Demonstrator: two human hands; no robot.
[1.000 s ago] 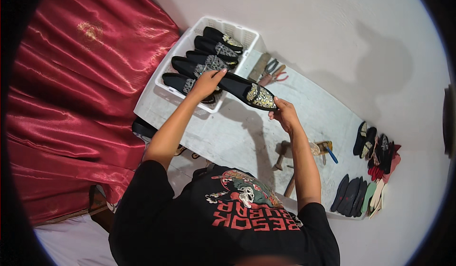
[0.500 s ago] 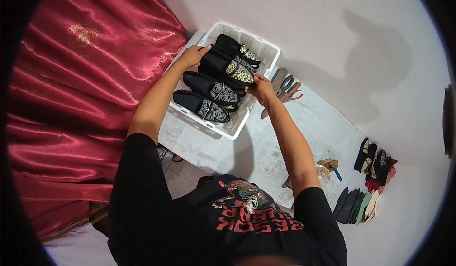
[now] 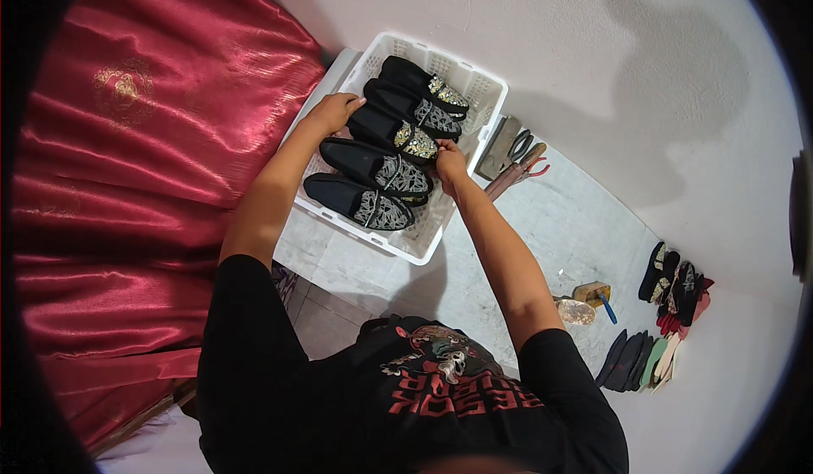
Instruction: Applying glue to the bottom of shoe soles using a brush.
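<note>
A white plastic basket (image 3: pixel 398 252) holds several black loafers lying side by side. The middle loafer (image 3: pixel 415 141) has a gold and silver patterned front and lies between my two hands. My left hand (image 3: pixel 335 112) is closed at its heel, with some fingers hidden. At the toe, my right hand (image 3: pixel 451 162) pinches the same shoe. Nearer me are loafers with a grey-patterned front, one (image 3: pixel 381 200) lowest in the basket. Beyond the middle one lie another grey-patterned loafer (image 3: pixel 434 118) and a gold-patterned one (image 3: pixel 445 91).
The basket stands on a pale table (image 3: pixel 483 262) against the wall. Right of it lie pliers with red handles (image 3: pixel 535 167), scissors (image 3: pixel 521 147) and a grey block (image 3: pixel 498 146). Farther right are a blue-handled brush (image 3: pixel 606 304) and piled shoe pieces (image 3: pixel 631 362). A red curtain (image 3: pixel 169 177) hangs left.
The patterned loafer has come down from above the others into the row in the basket, both hands moving with it. The basket's loafers now lie more evenly side by side.
</note>
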